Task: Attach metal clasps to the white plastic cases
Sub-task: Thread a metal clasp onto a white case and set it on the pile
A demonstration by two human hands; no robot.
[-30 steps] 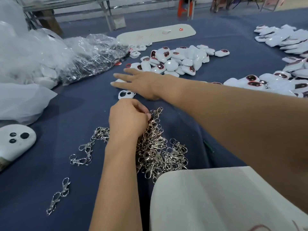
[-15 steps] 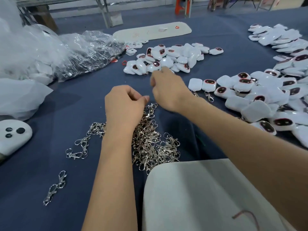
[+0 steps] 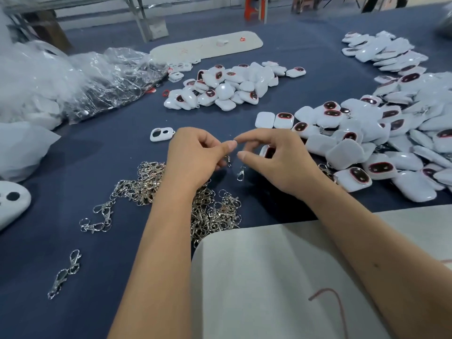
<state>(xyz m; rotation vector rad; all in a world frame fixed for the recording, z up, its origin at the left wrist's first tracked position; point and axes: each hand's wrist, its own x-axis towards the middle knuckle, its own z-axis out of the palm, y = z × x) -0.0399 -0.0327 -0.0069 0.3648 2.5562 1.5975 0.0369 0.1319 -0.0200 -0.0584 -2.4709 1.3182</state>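
Right hand (image 3: 276, 162) is drawn back from the far pile; a white case (image 3: 267, 151) is held in its grip. A clasp (image 3: 241, 172) dangles just below the left hand (image 3: 195, 157) pinch; a slip drops it into the clasp heap (image 3: 212, 211) underneath.

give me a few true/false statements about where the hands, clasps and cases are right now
1. The left hand pinches a metal clasp. True.
2. The pile of clasps lies on a red cloth. False: it lies on the dark blue cloth.
3. The right hand holds a white case with a dark window. True.
4. A second clasp hangs between the two hands. True.
5. The single case left of the hands is stacked on the pile of clasps. False: it lies alone on the cloth, beyond the pile.
6. All finished cases sit in the plastic bag. False: many lie heaped in the heap of cases on the right.
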